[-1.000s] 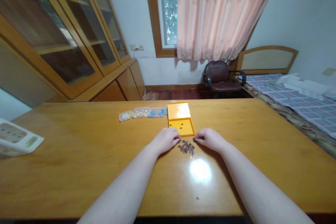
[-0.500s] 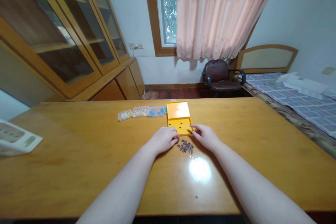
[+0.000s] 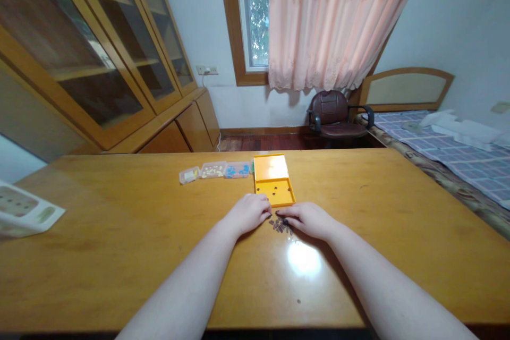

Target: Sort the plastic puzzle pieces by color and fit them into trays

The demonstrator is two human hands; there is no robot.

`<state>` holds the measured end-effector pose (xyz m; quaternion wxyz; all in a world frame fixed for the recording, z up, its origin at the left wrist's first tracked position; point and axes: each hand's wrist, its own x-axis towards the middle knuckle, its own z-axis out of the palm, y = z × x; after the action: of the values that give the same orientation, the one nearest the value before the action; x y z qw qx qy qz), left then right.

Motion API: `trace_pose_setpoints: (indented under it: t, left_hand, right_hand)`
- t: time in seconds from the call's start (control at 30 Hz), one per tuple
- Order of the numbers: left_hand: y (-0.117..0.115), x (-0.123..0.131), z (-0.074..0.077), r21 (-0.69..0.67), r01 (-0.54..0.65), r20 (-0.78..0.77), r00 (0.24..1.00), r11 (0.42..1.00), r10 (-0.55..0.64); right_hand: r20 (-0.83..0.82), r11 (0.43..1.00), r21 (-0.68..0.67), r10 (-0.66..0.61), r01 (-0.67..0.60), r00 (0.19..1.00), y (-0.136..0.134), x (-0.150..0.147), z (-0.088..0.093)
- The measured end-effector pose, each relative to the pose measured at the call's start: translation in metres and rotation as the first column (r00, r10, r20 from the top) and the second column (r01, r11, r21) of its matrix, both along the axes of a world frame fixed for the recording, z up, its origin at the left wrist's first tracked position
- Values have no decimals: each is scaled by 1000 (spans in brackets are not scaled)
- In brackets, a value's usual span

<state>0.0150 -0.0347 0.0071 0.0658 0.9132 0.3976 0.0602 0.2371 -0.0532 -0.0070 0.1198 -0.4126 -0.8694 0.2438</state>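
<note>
Head view, left to right. A white plastic item (image 3: 24,215) lies at the left edge of the counter (image 3: 119,234). Three small clear boxes (image 3: 215,171) of pale and blue bits stand in a row at the far middle, just left of the open orange box (image 3: 274,192), whose near half holds a few dark pieces. The left hand (image 3: 249,212) rests palm down, fingers curled, its tips at the left edge of the pile of small dark pieces (image 3: 280,224), which lies on the counter just near of the orange box. The right hand (image 3: 308,219) lies palm down, fingers reaching left over the pile. Whether either hand pinches a piece cannot be told, as the pieces are too small. Such pieces are probably best taken one at a time between thumb and forefinger, with the left hand fencing the pile against scatter and each piece lifted clear of the box's low rim.
</note>
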Motion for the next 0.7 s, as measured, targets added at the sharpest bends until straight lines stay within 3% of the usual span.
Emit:
trace_pose_setpoints:
  t: [0.3, 0.53, 0.6, 0.7]
  left_hand:
    - [-4, 2, 4, 12, -10, 47, 999, 1000, 10]
    - [1, 3, 0, 106, -271, 181, 951, 957, 250]
    - [0, 2, 0, 84, -222, 162, 965, 971, 207]
    - [-3, 0, 4, 25, -49, 97, 994, 998, 47]
  right_hand:
    - [19, 994, 55, -100, 99, 995, 2, 2, 0]
    - [-55, 998, 4, -67, 67, 996, 2, 4, -4]
    - [-51, 999, -6, -46, 46, 998, 3, 4, -5]
    - [-35, 999, -3, -52, 52, 998, 4, 5, -6]
